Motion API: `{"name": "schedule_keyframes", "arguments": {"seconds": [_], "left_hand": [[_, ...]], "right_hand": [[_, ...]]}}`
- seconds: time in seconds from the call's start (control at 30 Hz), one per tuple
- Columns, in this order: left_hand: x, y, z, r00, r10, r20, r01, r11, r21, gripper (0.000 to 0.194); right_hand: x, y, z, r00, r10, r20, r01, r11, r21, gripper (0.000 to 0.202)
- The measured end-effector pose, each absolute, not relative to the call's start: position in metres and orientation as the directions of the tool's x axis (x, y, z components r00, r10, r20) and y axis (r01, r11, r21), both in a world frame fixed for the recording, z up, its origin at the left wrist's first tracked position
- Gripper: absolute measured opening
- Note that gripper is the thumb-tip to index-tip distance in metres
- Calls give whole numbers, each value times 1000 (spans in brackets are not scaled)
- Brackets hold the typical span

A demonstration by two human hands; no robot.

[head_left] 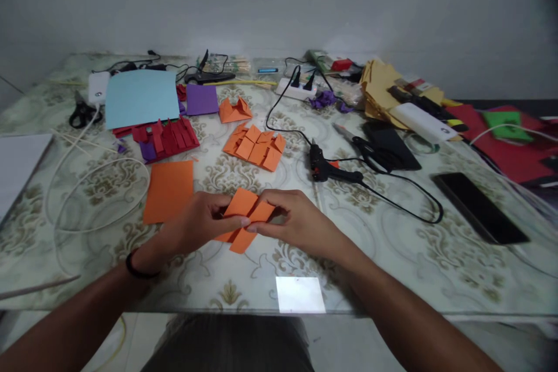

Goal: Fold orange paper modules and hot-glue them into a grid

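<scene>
Between my two hands, just above the patterned table, is an orange folded paper (pixel 242 203) with crossing creases and flaps. My left hand (pixel 201 220) pinches its left side, thumb on top. From the right, my right hand (pixel 291 218) grips it too, and both thumb tips meet near its middle. My fingers hide part of the folds. A flat orange sheet (pixel 169 189) lies beside my left hand. Farther off are a group of orange folded pieces (pixel 255 146) and a smaller orange folded piece (pixel 235 110).
Right of centre lie a black glue gun (pixel 329 168), black scissors (pixel 375 152) and a phone (pixel 480 207). At left are red folded pieces (pixel 168 138), a light blue sheet (pixel 143 97) and a looping white cable (pixel 56 197). A white power strip (pixel 297 88) stands at the back.
</scene>
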State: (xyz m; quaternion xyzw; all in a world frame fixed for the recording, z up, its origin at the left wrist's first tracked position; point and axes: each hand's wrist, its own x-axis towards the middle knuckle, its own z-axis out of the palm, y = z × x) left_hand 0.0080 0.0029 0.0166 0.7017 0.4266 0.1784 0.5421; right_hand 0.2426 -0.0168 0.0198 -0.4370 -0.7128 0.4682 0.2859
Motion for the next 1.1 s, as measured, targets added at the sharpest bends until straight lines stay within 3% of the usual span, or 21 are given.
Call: {"name": "schedule_keyframes", "arguments": {"seconds": [0.1,0.2,0.23,0.33,0.47,0.73,1.1], "left_hand": [[10,2,14,553,804,-220,385,-12,923,27],[14,1,14,498,843,-204,303,52,952,27],[15,1,15,472,860,-195,259,76,963,27],[16,3,18,393,904,-169,144,121,982,26],[16,3,21,384,904,-187,113,155,981,25],[15,-1,18,459,858,-231,236,133,963,29],[13,0,21,451,876,-170,336,10,942,43]], "right_hand": [[240,-19,18,-404,915,-26,255,85,-963,33],[237,-21,19,-324,946,14,149,65,-987,55],[236,-21,19,-310,950,26,134,71,-988,54],[235,-20,20,-333,943,2,142,53,-988,26],[234,-19,17,-357,933,-52,138,-3,-990,31],[234,-21,15,-341,940,-19,156,37,-987,32],[233,-20,15,-340,940,-25,206,48,-977,38]]}}
